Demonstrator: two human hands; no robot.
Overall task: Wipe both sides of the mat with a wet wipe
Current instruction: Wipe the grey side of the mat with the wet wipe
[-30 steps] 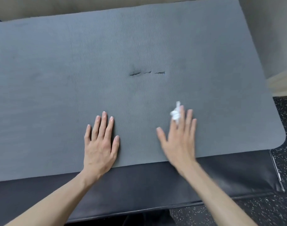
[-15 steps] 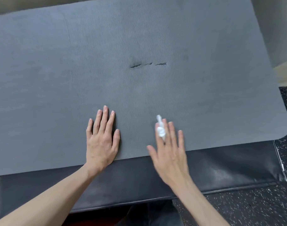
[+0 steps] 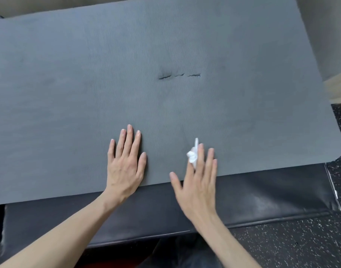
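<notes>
Grey mat [image 3: 165, 55] lies flat, ribbed wavy texture, rounded near-right corner, three short dark tears in a row near its middle. White wet wipe [image 3: 192, 154] crumpled small, near the mat's front edge, tucked between fingers of the right hand [image 3: 196, 182].

A black padded bench [image 3: 262, 198] stands on dark speckled flooring [image 3: 301, 246] below a beige wall [image 3: 324, 31].

Soft even indoor light, faint shadows, no glare, wide-angle bowing at edges, slight motion blur
</notes>
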